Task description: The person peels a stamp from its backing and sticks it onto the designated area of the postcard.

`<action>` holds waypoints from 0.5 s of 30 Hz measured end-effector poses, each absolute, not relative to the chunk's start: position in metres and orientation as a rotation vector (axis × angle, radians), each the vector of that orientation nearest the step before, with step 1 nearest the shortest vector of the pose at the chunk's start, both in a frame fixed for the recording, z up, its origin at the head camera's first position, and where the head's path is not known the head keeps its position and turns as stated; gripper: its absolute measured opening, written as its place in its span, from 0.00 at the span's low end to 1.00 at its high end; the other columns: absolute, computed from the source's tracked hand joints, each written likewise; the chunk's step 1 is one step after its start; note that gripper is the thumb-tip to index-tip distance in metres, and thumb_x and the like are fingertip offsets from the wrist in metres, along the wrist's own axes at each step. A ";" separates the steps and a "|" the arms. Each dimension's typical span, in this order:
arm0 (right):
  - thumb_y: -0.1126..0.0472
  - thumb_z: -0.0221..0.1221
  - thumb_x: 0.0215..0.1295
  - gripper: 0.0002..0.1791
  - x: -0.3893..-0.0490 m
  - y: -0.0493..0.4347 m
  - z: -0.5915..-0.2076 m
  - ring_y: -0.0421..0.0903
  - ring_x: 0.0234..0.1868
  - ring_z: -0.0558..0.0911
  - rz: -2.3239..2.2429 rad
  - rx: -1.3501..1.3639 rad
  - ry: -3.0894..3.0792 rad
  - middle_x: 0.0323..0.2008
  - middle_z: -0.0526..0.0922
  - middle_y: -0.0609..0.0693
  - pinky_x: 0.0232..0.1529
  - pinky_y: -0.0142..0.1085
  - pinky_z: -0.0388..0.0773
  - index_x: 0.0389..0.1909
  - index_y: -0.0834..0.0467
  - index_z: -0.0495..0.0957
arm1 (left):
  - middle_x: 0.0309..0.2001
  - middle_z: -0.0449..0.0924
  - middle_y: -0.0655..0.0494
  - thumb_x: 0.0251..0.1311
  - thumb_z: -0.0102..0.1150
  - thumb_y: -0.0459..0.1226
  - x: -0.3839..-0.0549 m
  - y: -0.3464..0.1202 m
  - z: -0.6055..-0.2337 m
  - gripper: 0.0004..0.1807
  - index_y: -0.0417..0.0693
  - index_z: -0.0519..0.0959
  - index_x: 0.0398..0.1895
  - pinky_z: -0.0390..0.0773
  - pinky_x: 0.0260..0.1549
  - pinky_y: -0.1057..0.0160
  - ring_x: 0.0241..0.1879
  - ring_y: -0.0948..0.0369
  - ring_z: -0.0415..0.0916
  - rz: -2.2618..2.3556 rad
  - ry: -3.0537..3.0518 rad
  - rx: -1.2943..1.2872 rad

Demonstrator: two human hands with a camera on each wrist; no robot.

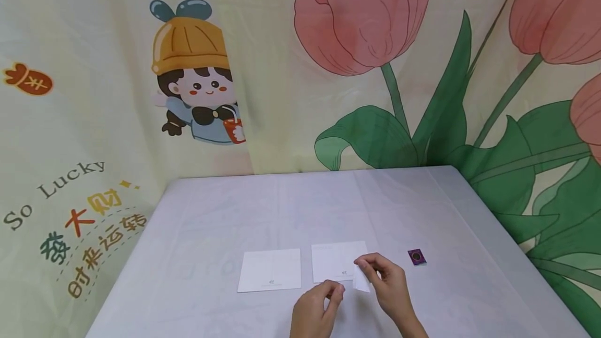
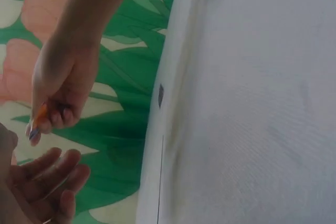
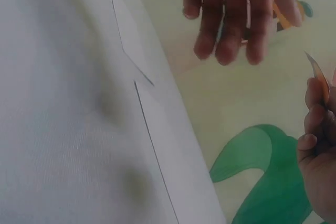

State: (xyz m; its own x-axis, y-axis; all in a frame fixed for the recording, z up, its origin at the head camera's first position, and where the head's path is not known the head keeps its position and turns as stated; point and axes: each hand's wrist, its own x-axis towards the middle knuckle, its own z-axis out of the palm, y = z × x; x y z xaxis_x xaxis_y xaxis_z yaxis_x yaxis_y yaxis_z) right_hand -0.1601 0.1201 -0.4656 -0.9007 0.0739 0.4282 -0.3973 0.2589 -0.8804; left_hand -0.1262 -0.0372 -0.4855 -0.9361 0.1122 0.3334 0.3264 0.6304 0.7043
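In the head view my right hand [image 1: 387, 286] pinches a small thin white sheet [image 1: 361, 280] between thumb and fingertips, over the near edge of the right white card [image 1: 334, 261]. Orange shows on the held piece [image 2: 42, 115] in the left wrist view, and its pointed end [image 3: 316, 69] sticks out of the fist in the right wrist view. My left hand [image 1: 318, 308] hovers just left of it, fingers loosely bent with nothing visible in them. Its fingers [image 3: 229, 22] are spread and separate from the right wrist side.
A second white card [image 1: 269, 271] with a small printed mark lies left of the first. To the right sits a small dark purple square packet [image 1: 416, 257] with a ring design. The white-covered table [image 1: 225, 213] meets a printed curtain [image 1: 272, 67] at its back.
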 end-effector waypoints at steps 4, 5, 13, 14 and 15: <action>0.72 0.59 0.57 0.07 -0.160 0.111 -0.469 0.42 0.24 0.76 1.701 0.381 -2.129 0.28 0.82 0.46 0.26 0.31 0.72 0.28 0.57 0.80 | 0.22 0.76 0.73 0.67 0.47 0.46 -0.125 -0.037 -0.481 0.11 0.53 0.75 0.31 0.67 0.20 0.73 0.22 0.76 0.69 -1.452 -2.548 -0.488; 0.72 0.59 0.57 0.07 -0.159 0.108 -0.467 0.42 0.24 0.77 1.709 0.400 -2.125 0.28 0.82 0.46 0.26 0.31 0.72 0.28 0.57 0.80 | 0.22 0.76 0.73 0.66 0.48 0.46 -0.125 -0.038 -0.481 0.10 0.53 0.75 0.31 0.67 0.19 0.73 0.21 0.76 0.68 -1.481 -2.535 -0.506; 0.72 0.59 0.58 0.06 -0.149 0.094 -0.451 0.39 0.22 0.75 1.737 0.434 -2.168 0.27 0.82 0.47 0.25 0.31 0.70 0.27 0.59 0.79 | 0.19 0.76 0.67 0.64 0.51 0.42 -0.122 -0.044 -0.484 0.10 0.51 0.73 0.25 0.63 0.14 0.75 0.15 0.75 0.61 -1.631 -2.494 -0.501; 0.72 0.59 0.58 0.06 -0.149 0.093 -0.451 0.39 0.22 0.75 1.739 0.426 -2.179 0.27 0.82 0.47 0.25 0.32 0.70 0.27 0.59 0.80 | 0.19 0.76 0.67 0.64 0.51 0.42 -0.122 -0.044 -0.484 0.10 0.51 0.73 0.25 0.63 0.14 0.75 0.15 0.75 0.62 -1.659 -2.496 -0.497; 0.72 0.59 0.58 0.06 -0.148 0.093 -0.452 0.38 0.22 0.75 1.740 0.418 -2.188 0.27 0.82 0.46 0.25 0.32 0.70 0.27 0.59 0.80 | 0.19 0.76 0.66 0.64 0.51 0.41 -0.122 -0.045 -0.485 0.10 0.51 0.73 0.25 0.63 0.14 0.75 0.15 0.75 0.62 -1.685 -2.496 -0.493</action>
State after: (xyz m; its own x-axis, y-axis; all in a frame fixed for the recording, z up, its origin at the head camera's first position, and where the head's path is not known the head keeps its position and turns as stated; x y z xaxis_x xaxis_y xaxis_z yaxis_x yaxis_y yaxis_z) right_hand -0.1481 0.0929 -0.4517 -0.9082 -0.0330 0.4172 -0.4139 0.2180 -0.8838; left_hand -0.1216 -0.0448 -0.4848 -0.9439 0.2138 0.2516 0.3132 0.3391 0.8871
